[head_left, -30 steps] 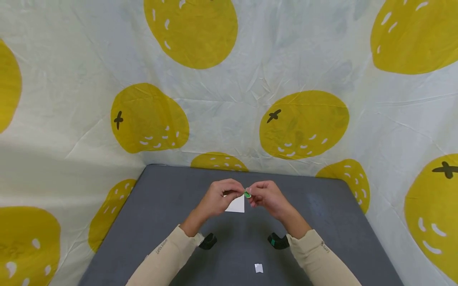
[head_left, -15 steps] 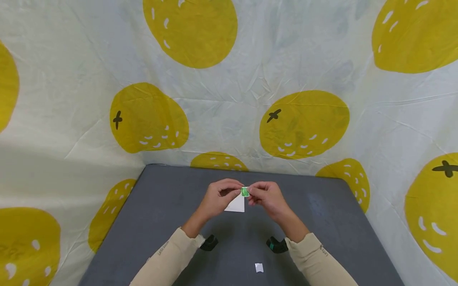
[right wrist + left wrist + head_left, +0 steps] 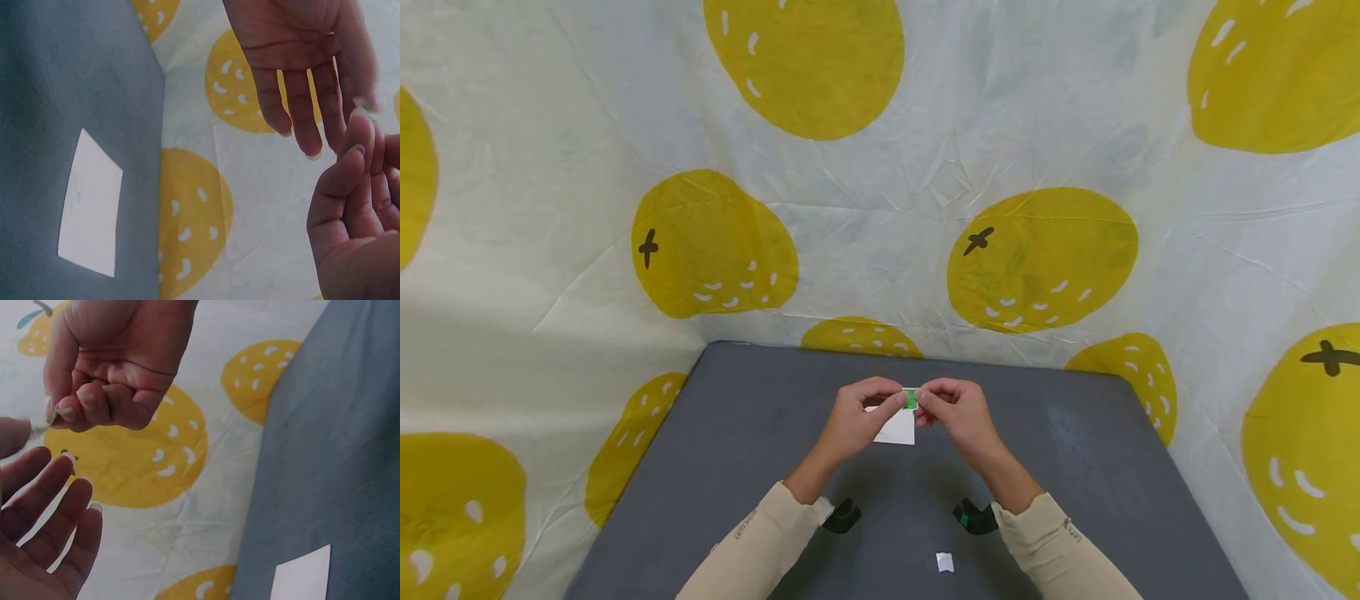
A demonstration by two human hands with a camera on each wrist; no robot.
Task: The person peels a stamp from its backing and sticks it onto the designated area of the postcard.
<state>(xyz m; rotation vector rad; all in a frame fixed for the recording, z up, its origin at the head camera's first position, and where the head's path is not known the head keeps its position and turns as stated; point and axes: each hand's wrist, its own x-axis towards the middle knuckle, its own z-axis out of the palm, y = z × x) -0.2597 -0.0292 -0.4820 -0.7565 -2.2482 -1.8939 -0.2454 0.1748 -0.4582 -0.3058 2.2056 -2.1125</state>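
A small green square with a white border point(image 3: 911, 398), thin like a sticker, is held up between my two hands above the far half of the table. My left hand point(image 3: 855, 422) pinches its left edge between thumb and forefinger. On the opposite edge, thumb and forefinger of my right hand point(image 3: 964, 419) pinch it too. Seen from the left wrist, the other fingers of my left hand point(image 3: 56, 531) spread loosely, while those of my right hand point(image 3: 119, 375) curl in. A white sheet of paper point(image 3: 897, 428) lies on the table beneath and behind the hands, partly covered by my left hand in the head view.
The dark grey table point(image 3: 760, 417) has a small whitish scrap point(image 3: 945, 562) near its front. Black wrist cameras point(image 3: 842, 517) hang below the cuffs. A pale cloth point(image 3: 880, 267) printed with yellow fruit hangs behind and beside the table.
The green piece has turned from a tilted, partly hidden position to face the head camera flat. Both hands have come slightly closer together; both keep hold of it.
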